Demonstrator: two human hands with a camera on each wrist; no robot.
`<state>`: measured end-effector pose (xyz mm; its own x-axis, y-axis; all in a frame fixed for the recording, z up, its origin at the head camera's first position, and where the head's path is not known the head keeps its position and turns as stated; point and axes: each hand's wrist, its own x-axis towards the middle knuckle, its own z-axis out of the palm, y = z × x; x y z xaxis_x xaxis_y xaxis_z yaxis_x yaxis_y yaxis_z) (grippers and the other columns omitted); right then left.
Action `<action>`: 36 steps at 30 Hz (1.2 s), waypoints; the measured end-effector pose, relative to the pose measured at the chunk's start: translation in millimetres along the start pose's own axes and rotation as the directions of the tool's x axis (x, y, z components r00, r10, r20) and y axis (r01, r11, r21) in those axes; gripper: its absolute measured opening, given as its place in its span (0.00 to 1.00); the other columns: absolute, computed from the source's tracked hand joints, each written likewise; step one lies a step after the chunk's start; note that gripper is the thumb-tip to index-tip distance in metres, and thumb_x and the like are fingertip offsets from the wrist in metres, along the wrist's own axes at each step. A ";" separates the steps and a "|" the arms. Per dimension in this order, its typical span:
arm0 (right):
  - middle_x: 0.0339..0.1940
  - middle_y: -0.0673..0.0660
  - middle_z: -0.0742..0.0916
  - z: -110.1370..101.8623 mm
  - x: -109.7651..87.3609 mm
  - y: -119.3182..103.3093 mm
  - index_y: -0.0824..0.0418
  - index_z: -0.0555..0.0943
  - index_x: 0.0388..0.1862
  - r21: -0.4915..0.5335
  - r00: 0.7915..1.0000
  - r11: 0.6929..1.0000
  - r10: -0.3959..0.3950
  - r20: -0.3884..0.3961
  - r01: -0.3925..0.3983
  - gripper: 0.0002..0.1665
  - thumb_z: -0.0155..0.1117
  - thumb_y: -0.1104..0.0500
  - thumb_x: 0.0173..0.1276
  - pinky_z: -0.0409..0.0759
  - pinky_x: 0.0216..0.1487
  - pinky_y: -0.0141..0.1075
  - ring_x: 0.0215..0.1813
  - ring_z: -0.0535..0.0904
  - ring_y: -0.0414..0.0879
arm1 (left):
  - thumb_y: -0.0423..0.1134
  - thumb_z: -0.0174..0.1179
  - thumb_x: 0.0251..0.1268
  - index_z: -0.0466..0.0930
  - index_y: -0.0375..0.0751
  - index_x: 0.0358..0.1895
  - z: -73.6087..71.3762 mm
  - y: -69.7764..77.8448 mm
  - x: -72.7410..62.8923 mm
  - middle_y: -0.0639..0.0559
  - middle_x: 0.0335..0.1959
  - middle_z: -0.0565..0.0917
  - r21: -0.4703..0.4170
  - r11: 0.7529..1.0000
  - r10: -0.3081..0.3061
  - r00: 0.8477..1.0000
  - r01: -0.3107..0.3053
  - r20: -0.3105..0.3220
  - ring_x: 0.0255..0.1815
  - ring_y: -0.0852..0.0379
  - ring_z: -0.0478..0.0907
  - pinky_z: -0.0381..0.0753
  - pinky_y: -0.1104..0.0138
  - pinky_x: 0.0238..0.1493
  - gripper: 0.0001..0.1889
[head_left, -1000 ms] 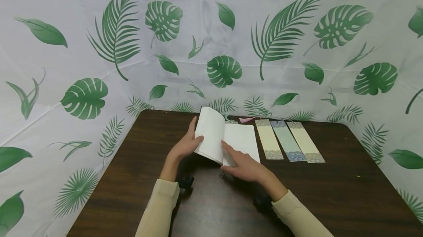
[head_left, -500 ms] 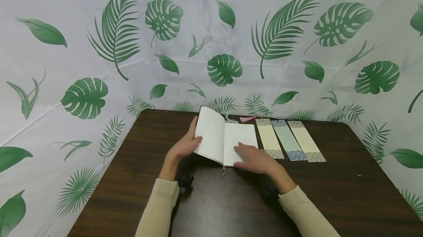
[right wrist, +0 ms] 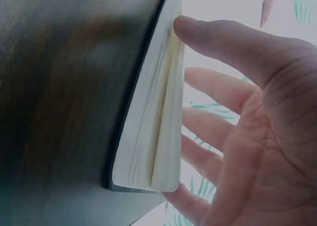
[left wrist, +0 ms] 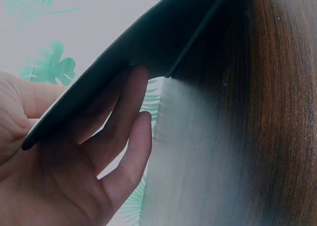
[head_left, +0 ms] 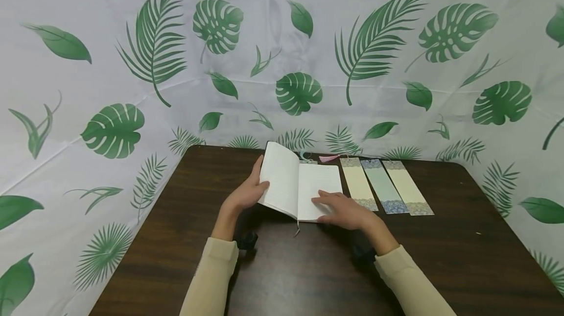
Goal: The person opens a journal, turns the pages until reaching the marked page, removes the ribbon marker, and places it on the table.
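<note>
A notebook [head_left: 279, 179] with a dark cover [left wrist: 114, 62] lies open on the table, its left half raised at a slant. My left hand [head_left: 245, 193] grips that half by its outer edge, thumb on the page side and fingers behind the cover. Over the lower part of the right-hand page [head_left: 319, 181], my right hand [head_left: 345, 211] rests with loosely bent fingers. The right wrist view shows its thumb and fingertips touching the page block [right wrist: 151, 132], without pinching a page. A thin ribbon [head_left: 297, 230] hangs from the bottom of the spine.
Right of the notebook lie a cream bookmark [head_left: 359, 186], a pale green bookmark [head_left: 385, 186] and another cream bookmark [head_left: 408, 188]. A pink tassel [head_left: 329, 158] lies above them. Behind the notebook, another bookmark [head_left: 308, 162] is mostly hidden. A leaf-print cloth [head_left: 273, 36] hangs behind the table.
My right hand has moved right, away from the notebook's centre fold onto the right page, which uncovers the ribbon. My left hand and the raised half have stayed put.
</note>
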<state>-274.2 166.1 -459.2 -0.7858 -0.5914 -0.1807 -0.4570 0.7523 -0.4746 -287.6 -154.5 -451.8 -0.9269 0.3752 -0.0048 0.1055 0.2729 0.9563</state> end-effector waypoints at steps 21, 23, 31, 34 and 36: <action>0.72 0.65 0.84 -5.7 -0.3 -6.5 0.58 0.84 0.63 -0.088 0.998 0.996 0.008 -0.059 -0.013 0.21 0.71 0.61 0.73 0.74 0.71 0.65 0.73 0.80 0.64 | 0.30 0.41 0.85 0.20 0.43 0.88 -1.5 4.5 -1.1 0.43 0.91 0.27 -0.005 1.000 -0.002 1.000 0.002 0.009 0.91 0.45 0.32 0.38 0.41 0.88 0.43; 0.70 0.61 0.86 -6.6 -1.3 -8.3 0.56 0.83 0.65 -0.141 0.996 0.988 0.052 -0.072 -0.062 0.24 0.72 0.61 0.71 0.75 0.68 0.66 0.69 0.82 0.61 | 0.30 0.41 0.85 0.20 0.43 0.88 -1.6 4.9 -1.0 0.42 0.90 0.27 -0.007 1.000 0.002 1.000 -0.002 0.014 0.91 0.44 0.31 0.38 0.40 0.87 0.43; 0.72 0.61 0.84 -13.7 -4.6 -4.1 0.56 0.80 0.73 -0.226 0.974 0.959 0.128 -0.189 -0.170 0.32 0.74 0.54 0.72 0.74 0.67 0.69 0.70 0.82 0.64 | 0.30 0.40 0.85 0.20 0.43 0.88 -1.6 4.3 1.1 0.42 0.90 0.27 -0.014 1.000 0.010 1.000 -0.009 0.023 0.91 0.44 0.31 0.38 0.41 0.87 0.43; 0.80 0.66 0.77 -21.4 -4.8 -5.5 0.58 0.73 0.80 -0.215 0.956 0.958 0.129 -0.263 -0.189 0.40 0.75 0.50 0.73 0.73 0.68 0.72 0.74 0.76 0.69 | 0.30 0.41 0.85 0.21 0.42 0.88 -2.8 4.8 2.2 0.43 0.90 0.27 -0.013 1.000 0.008 1.000 -0.008 0.021 0.91 0.44 0.32 0.38 0.41 0.87 0.43; 0.84 0.70 0.69 -24.8 -3.7 -8.0 0.60 0.64 0.86 -0.172 0.936 0.962 0.152 -0.316 -0.214 0.49 0.74 0.47 0.74 0.72 0.69 0.72 0.77 0.72 0.73 | 0.31 0.41 0.85 0.21 0.43 0.88 -4.0 4.9 3.0 0.43 0.90 0.27 -0.010 1.000 0.005 1.000 -0.004 0.018 0.91 0.44 0.33 0.38 0.41 0.87 0.43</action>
<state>-278.0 169.5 -433.4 -0.9370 -0.3478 0.0311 -0.3430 0.8999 -0.2693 -291.4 -155.6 -446.0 -0.9199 0.3921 -0.0056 0.1060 0.2624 0.9591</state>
